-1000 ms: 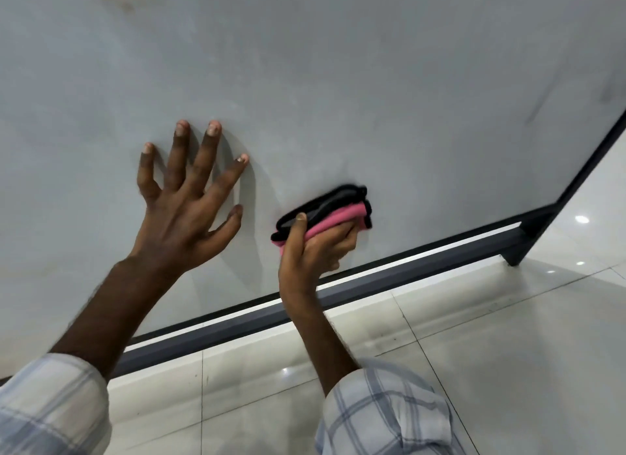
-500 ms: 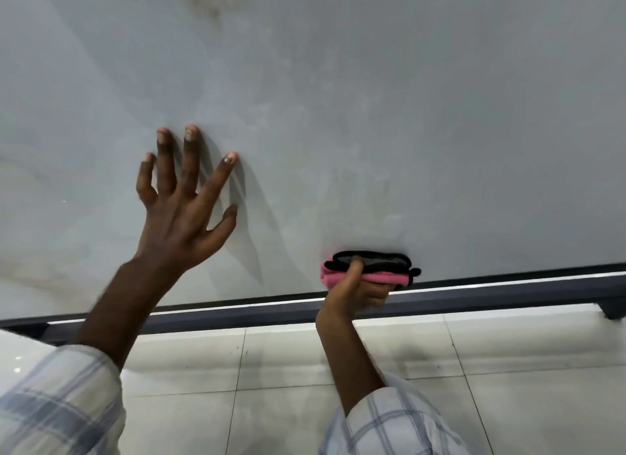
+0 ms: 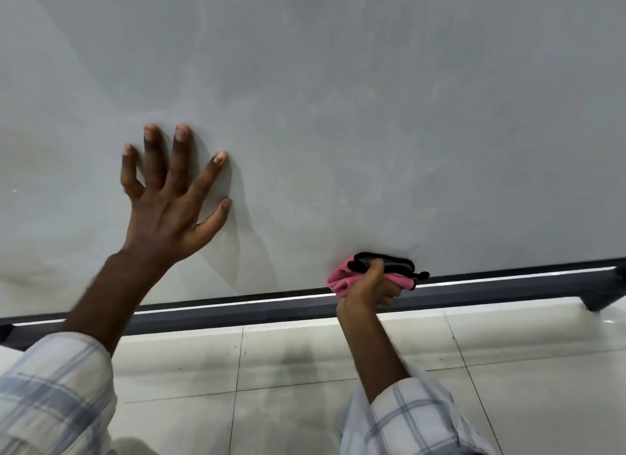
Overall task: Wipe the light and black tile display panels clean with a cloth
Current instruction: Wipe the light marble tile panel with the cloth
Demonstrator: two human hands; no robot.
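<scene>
The floor [image 3: 528,403] is laid with large, glossy pale tiles, with thin dark grout lines [image 3: 239,363] running between them. A dark metal frame [image 3: 257,315] stands directly on it. Its long bottom rail runs from the left edge across to the right, where a short angled foot [image 3: 601,300] meets the tiles. The rail carries the lower edge of the light tile panel [image 3: 355,92], which rises from it. A greyish patch [image 3: 298,356] on the tiles just in front of the rail may be a reflection rather than dirt.
</scene>
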